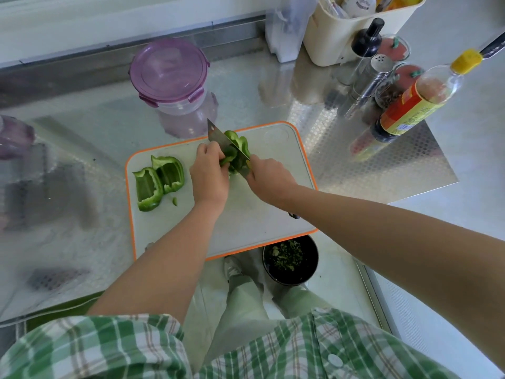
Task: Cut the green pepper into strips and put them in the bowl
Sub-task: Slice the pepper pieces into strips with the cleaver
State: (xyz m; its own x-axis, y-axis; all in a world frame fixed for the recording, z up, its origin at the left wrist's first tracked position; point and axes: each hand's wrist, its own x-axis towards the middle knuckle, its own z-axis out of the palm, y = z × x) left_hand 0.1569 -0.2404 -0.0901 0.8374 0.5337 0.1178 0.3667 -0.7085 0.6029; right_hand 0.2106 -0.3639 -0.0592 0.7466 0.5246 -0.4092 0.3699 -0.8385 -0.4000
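Green pepper piece (237, 149) sits toward the far side of the orange-rimmed cutting board (254, 228), with the blade of the knife (217, 135) set across it. The left hand (210, 173) curls its fingers round the piece just beside the blade; the right hand (269, 180) is closed round the handle.

The chief danger is the left fingertips. They lie against or very near the steel, and a curved, glossy skin can roll under pressure and send the edge sideways.

Two larger pieces (149, 187) lie uncut at the board's left. A dark bowl (291, 280) holding green bits shows at the board's near edge — possibly lower than the counter, the view doesn't settle it — so strips carried there could spill.
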